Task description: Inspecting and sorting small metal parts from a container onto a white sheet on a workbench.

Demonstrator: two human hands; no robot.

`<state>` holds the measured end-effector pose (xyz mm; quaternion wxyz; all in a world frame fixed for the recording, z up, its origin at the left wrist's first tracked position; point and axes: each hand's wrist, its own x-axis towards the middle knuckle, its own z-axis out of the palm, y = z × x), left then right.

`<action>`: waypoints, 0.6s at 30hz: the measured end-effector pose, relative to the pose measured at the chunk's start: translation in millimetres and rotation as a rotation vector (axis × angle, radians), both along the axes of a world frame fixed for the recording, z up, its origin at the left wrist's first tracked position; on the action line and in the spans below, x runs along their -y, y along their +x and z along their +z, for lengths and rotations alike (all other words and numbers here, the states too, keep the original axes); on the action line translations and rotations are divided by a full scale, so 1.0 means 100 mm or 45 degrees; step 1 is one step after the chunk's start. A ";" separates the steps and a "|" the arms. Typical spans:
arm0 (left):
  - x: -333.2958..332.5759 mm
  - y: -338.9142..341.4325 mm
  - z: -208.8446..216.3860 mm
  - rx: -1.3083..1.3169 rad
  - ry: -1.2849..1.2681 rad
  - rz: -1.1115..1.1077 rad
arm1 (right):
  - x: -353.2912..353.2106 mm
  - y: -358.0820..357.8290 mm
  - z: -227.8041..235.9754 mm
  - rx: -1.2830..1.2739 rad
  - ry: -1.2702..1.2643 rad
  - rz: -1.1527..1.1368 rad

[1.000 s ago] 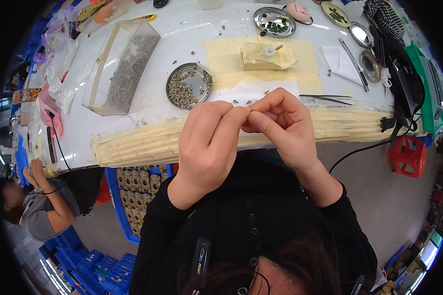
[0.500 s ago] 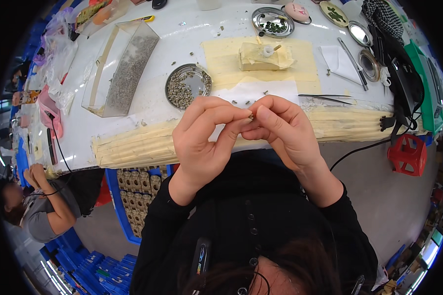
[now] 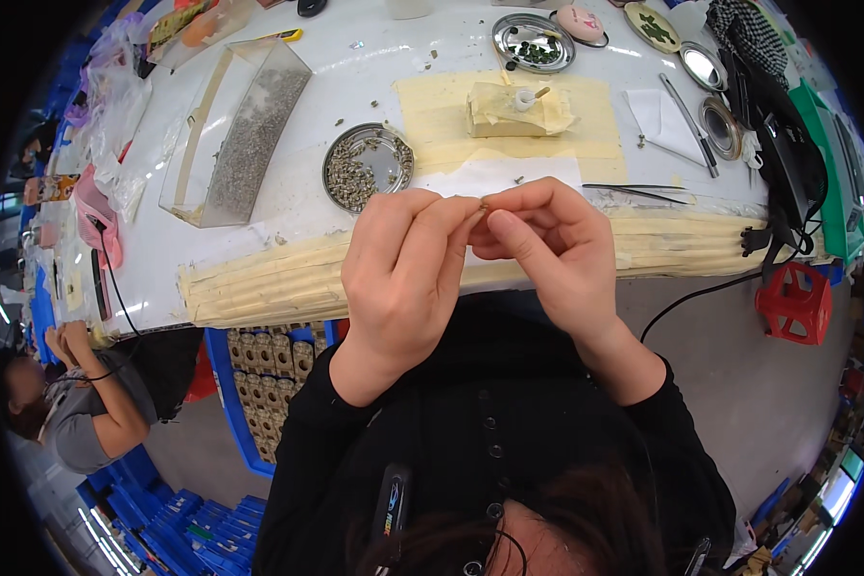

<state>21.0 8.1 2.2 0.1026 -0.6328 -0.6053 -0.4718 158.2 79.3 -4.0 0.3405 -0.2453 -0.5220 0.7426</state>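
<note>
My left hand [image 3: 405, 269] and my right hand [image 3: 549, 252] meet fingertip to fingertip in front of the table's padded front edge [image 3: 278, 278]. Between the pinched fingertips is a tiny dark piece [image 3: 483, 204]; it is too small to tell its kind. Both hands pinch it together. Just beyond the hands lies a white paper sheet [image 3: 494, 176] on the table. A round metal dish [image 3: 367, 165] of several small greyish bits sits to the upper left of my left hand. Black tweezers [image 3: 634, 191] lie right of the paper.
A clear rectangular box [image 3: 240, 130] of grey grains stands at left. A yellowish mat [image 3: 432, 125] carries a pale block [image 3: 516, 110]. More metal dishes [image 3: 534, 41] and tools [image 3: 689, 125] lie at the back right. A red stool [image 3: 795, 301] stands at right; another person [image 3: 86, 398] sits at lower left.
My hands have shifted slightly and the fingertips have spread a little, with the small piece now pinched at the top between them. Nothing on the table moved.
</note>
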 end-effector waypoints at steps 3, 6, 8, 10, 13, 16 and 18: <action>0.02 -0.01 0.01 -0.023 0.000 -0.027 | -0.07 0.02 0.02 -0.065 -0.251 0.131; 0.04 0.02 0.06 -0.031 -0.062 0.009 | -0.06 0.02 -0.02 -0.048 -0.123 0.103; 0.04 0.03 0.06 -0.078 -0.079 0.036 | -0.02 0.01 -0.04 -0.005 0.096 0.031; 0.04 0.03 0.07 -0.112 -0.099 0.060 | -0.01 0.02 -0.05 0.151 0.465 -0.045; 0.04 0.04 0.10 -0.117 -0.112 0.070 | 0.00 0.01 -0.06 0.135 0.428 -0.062; 0.01 0.03 0.07 -0.033 -0.066 0.000 | -0.02 0.01 -0.04 -0.035 0.087 0.005; 0.00 0.00 0.05 0.046 -0.032 -0.071 | -0.06 0.02 0.00 -0.093 -0.091 0.071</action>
